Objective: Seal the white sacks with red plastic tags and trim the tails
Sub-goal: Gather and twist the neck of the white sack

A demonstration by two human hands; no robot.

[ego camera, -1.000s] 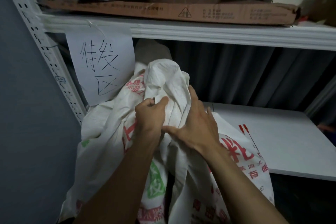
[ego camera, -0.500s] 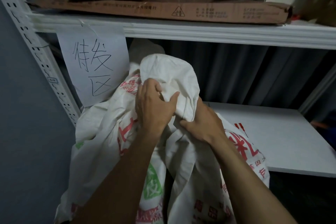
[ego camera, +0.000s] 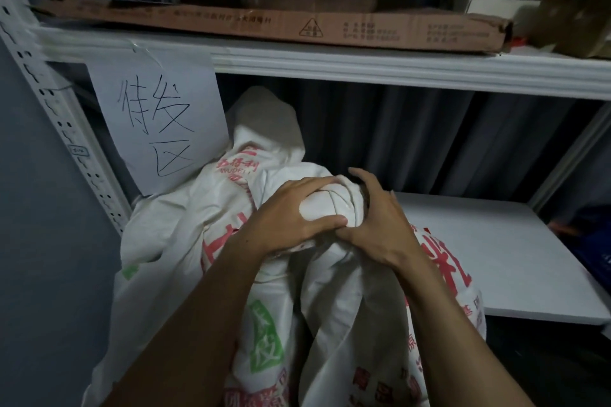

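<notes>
Your left hand (ego camera: pixel 291 213) and right hand (ego camera: pixel 380 225) curl their fingers round the bunched neck of the white sack (ego camera: pixel 185 241), rising from 6 o'clock to centre; behind, at 10 o'clock, hangs a handwritten sign (ego camera: pixel 158 129).

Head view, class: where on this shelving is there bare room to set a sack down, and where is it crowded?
Free: the lower white shelf board, right of the printed white woven sacks. Crowded: the left corner those sacks fill, and the upper shelf, covered by a flat brown cardboard box.
</notes>
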